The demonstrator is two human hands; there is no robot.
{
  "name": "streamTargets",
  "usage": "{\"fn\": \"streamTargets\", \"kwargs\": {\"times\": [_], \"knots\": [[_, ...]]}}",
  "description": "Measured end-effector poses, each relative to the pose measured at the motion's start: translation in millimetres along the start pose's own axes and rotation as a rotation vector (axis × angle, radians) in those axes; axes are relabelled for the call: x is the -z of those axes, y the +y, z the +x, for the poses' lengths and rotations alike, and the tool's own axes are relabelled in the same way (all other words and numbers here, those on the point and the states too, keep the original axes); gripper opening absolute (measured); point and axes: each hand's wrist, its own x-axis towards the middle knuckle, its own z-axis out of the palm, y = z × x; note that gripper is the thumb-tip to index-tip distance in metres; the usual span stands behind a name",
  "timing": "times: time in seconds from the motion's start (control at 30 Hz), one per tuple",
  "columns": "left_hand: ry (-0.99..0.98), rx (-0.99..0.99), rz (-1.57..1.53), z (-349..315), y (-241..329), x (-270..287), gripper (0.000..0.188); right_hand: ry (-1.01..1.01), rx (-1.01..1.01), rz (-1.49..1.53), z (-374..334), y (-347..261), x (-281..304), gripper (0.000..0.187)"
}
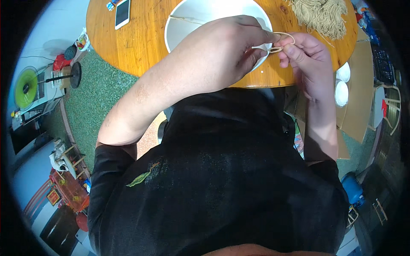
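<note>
Both hands meet at the right rim of a large white bowl [213, 9] on the round wooden table. A thin beige cord [287, 34] curves in a loop between them. My left hand [245, 42] reaches across the bowl and pinches the cord between thumb and fingers. With thumb against fingers, my right hand [309, 53] grips another part of the cord, just beyond the table's near edge. Another stretch of cord lies inside the bowl and runs behind my left forearm. Beyond my right hand lies a heap of beige cord [322, 17].
A white phone [122, 14] lies on the left of the wooden table [141, 47]. White bowls [341, 94] sit on cardboard [358, 98] at the right. A green fan [26, 87] stands at the far left, past the green floor [100, 94].
</note>
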Motion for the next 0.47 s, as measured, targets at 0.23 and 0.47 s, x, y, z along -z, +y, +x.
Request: {"fn": "streamTargets", "kwargs": {"times": [0.23, 0.47], "knots": [[0.012, 0.085, 0.021, 9, 7, 5, 0.022, 0.068, -0.013, 0.094, -7, -1, -18, 0.016], [-0.648, 0.696, -0.217, 68, 50, 62, 0.052, 0.189, -0.037, 0.077, -10, 0, -25, 0.018]]}}
